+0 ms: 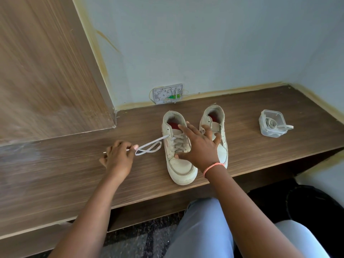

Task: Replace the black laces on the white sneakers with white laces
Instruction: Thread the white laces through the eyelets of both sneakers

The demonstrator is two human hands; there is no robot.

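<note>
Where the wooden bench (260, 144) meets the wall: two white sneakers (179, 155), side by side. Right hand (200, 144) spread flat across both. Left hand (119, 157), left of them, pinches white lace (149, 147). Clear box (271, 125), right, holds another lace.

bare shelf (242, 146) lies open between sneakers (214, 131) and plastic box (272, 125).

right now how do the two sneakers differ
The left sneaker is laced with a white lace whose free end the left hand pinches; the right sneaker shows bare eyelets with no lace visible. The left sneaker sits nearer the bench edge, the right one farther back. The right hand rests across both. Both are white, red-lined, toes toward the person.
</note>
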